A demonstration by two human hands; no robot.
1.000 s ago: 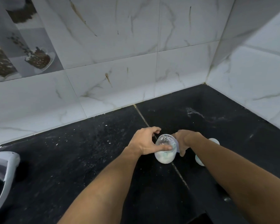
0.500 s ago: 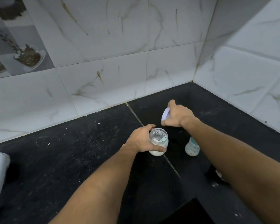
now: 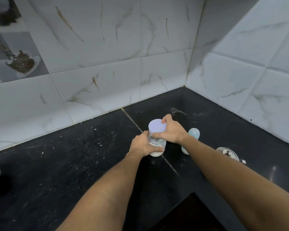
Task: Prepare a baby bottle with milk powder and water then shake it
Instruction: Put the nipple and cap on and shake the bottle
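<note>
Gripping the milk powder jar (image 3: 158, 152) around its waist, the left hand (image 3: 141, 145) is steadying it; the right hand (image 3: 172, 130) is pinching the lavender lid (image 3: 156, 126) by its rim. Both look light, smooth and likely slippery.

right hand (image 3: 171, 130) back at jar (image 3: 157, 148), lilac lid (image 3: 156, 127) now over its mouth

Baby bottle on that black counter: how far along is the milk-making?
Early, it seems. Done: nothing visibly; the pale teal baby bottle sits untouched behind the right wrist. In hand: the left hand grips a clear jar of white powder; the right hand holds its round lilac lid tilted at the mouth. Left: probably powder, water, shaking.
</note>
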